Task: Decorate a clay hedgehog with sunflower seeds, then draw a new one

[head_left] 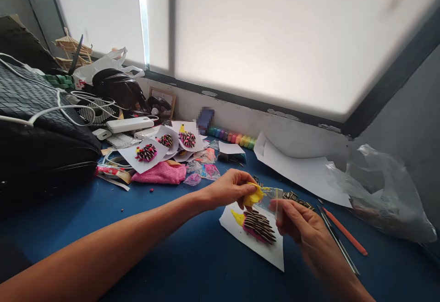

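Note:
My left hand point(237, 188) pinches a lump of yellow modelling clay point(253, 195). Yellow strands run from it into a small clear zip bag point(273, 196), whose other end my right hand point(302, 222) grips. Whether part of the lump is still inside the plastic, I cannot tell. Just below both hands a sheet of white paper point(275, 257) lies on the blue table. On it sits a hedgehog figure point(259, 227) with a pink clay body, rows of striped seeds as spines and a yellow pointed snout. A heap of seeds point(299, 200) lies behind my right hand, partly covered by it.
To the right lie an orange tool point(345, 232), thin metal rods point(340, 242) and a plastic bag point(388, 201). Finished-looking seed figures point(146, 152) on paper, a pink towel point(160, 172) and clay packets point(202, 169) are at left. Coloured clays point(233, 137) line the wall.

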A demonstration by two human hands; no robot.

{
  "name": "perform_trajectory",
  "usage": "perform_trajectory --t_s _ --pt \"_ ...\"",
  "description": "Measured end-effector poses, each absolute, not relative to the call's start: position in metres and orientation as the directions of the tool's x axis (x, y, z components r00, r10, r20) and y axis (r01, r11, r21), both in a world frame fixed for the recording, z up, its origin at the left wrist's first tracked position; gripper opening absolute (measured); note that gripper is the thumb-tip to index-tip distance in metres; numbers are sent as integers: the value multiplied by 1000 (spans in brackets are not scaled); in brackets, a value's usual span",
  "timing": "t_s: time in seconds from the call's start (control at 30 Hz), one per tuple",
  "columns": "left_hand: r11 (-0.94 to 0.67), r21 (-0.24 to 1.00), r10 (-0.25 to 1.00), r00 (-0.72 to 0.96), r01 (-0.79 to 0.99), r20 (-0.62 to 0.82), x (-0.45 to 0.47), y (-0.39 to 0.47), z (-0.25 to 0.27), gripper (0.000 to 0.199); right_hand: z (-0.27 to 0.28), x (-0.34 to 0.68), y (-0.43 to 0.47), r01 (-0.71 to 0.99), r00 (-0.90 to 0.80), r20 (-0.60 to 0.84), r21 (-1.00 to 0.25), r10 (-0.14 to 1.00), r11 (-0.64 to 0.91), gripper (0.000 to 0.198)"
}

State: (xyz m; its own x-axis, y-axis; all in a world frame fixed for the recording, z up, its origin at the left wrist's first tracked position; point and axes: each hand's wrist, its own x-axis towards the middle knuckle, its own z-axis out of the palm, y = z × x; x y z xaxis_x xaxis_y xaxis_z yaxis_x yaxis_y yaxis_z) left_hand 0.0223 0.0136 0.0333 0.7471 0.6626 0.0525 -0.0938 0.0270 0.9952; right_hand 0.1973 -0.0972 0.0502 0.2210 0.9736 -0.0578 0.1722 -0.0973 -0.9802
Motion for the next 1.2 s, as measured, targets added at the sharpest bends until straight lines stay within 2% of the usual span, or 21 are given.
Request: perform_trajectory --t_s 0.2,0.53,0.8,1.0,1.1,1.2 --pt "-50 997 667 741 -55 74 23 14 31 27 49 199 -97 182 198 -54 -979 979 -90 41" --pt "-26 998 668 742 -57 60 26 7 32 10 46 196 -96 186 191 -48 -979 980 -84 42" --pt "-32 999 662 750 14 10 23 5 36 18 48 198 -97 191 196 -51 -977 979 -89 48" --pt "-76 997 697 714 -15 64 26 8 30 14 48 196 -97 250 168 -64 -963 984 -105 38" --pt "-55 998 672 739 -18 50 25 8 28 11 47 195 -97 268 167 -65 -957 984 -109 36" --pt "-12 999 623 781 -44 42 24 8 28 18 44 197 -96 274 188 -53 -956 981 -104 36"
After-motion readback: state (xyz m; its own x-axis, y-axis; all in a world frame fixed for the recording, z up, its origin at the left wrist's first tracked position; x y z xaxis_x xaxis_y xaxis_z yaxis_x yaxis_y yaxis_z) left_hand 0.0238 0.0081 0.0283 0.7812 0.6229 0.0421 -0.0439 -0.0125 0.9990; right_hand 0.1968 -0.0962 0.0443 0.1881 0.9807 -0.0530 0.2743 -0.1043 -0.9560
